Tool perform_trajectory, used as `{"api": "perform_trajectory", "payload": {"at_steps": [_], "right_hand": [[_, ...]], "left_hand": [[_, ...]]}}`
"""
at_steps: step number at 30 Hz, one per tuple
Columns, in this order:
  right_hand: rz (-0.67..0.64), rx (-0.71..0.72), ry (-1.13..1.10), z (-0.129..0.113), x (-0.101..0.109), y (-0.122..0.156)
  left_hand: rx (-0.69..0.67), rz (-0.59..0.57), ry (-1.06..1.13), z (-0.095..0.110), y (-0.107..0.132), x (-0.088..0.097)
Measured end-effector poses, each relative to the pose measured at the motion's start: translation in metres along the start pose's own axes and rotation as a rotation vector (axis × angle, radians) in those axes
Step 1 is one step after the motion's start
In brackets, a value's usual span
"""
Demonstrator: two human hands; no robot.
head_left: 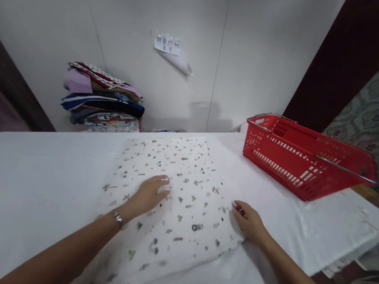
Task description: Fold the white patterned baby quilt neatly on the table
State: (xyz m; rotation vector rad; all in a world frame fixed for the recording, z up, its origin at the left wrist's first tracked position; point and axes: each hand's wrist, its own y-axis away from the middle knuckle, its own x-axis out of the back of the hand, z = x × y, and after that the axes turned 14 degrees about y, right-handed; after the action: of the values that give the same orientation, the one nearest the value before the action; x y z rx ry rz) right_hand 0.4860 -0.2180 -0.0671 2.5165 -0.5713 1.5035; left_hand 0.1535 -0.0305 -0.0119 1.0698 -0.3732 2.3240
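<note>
A white cloth (184,218) with a small scattered print of palm trees and other little figures lies spread out in front of me. My left hand (149,194) rests on its left middle part, thumb and fingers apart, with a metal band on the wrist. At the cloth's right edge is my right hand (248,219), its fingers loosely bent and a gap between them. The fingertips are at the edge, and I see no fabric pinched in them. Toward me, the cloth's near part hangs over the table's front edge.
The cloth lies on a white-covered table (42,175). A red plastic basket (282,150) with metal handles stands at the right rear. Behind the table at left is a stack of folded clothes (105,103). A paper sign (167,44) hangs on the wall.
</note>
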Motion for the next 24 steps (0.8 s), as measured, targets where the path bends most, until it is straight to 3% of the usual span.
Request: {"api": "perform_trajectory", "payload": {"at_steps": [6,11,18,21,24], "right_hand": [[0.039,-0.003,0.042,0.007,0.014,0.063],[0.068,-0.078,-0.044,0.007,0.016,0.076],[0.184,-0.087,-0.213,0.009,0.006,0.066],[0.218,-0.052,-0.321,-0.004,0.007,0.065],[0.159,0.04,-0.432,-0.021,0.009,0.067]], "left_hand": [[-0.139,-0.167,0.238,0.097,0.02,-0.082],[-0.255,-0.209,0.224,0.145,0.029,-0.133],[-0.231,-0.182,-0.031,0.168,0.04,-0.155],[-0.199,-0.141,-0.055,0.173,0.044,-0.157],[-0.157,-0.106,0.017,0.172,0.041,-0.159]]}}
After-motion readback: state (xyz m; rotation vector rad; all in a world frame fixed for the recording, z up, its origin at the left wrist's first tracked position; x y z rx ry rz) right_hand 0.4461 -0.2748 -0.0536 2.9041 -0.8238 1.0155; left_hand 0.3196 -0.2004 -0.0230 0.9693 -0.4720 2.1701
